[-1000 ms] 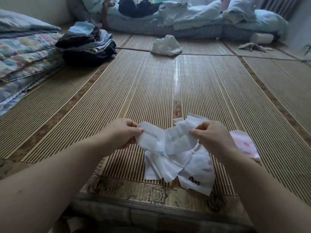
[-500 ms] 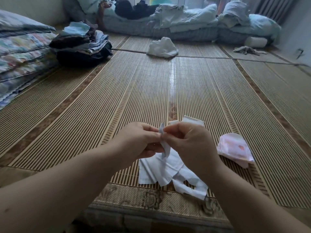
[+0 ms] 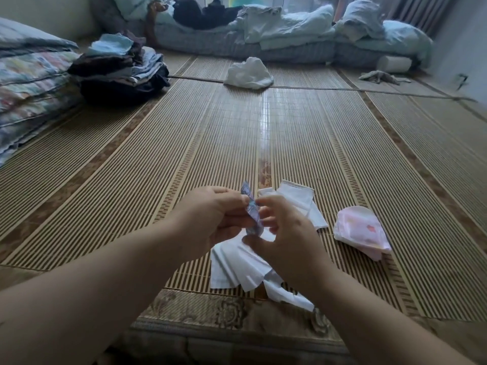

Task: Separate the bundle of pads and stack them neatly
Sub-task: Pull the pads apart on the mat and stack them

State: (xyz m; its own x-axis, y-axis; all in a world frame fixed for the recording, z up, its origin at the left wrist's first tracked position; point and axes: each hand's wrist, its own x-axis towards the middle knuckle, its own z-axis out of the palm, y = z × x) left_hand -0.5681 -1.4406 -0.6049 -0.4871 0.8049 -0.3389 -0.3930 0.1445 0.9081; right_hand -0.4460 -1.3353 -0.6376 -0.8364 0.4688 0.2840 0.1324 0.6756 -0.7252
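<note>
A loose heap of white pads (image 3: 237, 267) lies on the bamboo mat in front of me, with one more white pad (image 3: 300, 198) at its far side. My left hand (image 3: 213, 214) pinches a folded pad (image 3: 252, 212) with a bluish-purple print, held upright above the heap. My right hand (image 3: 287, 238) touches the same folded pad from the right, fingers spread and curled around it. A small pile of pink-printed pads (image 3: 361, 230) rests on the mat to the right of my right hand.
The bamboo mat (image 3: 184, 154) stretches ahead. Folded clothes (image 3: 118, 69) and stacked quilts (image 3: 29, 83) sit at the left. A crumpled white cloth (image 3: 249, 73) lies farther ahead, a grey rag (image 3: 382, 77) at the far right. Bedding with a person lying on it fills the back.
One second ago both hands held a white pad stretched open. They came together and folded it; now it stands folded narrow between my fingers, printed side out.
</note>
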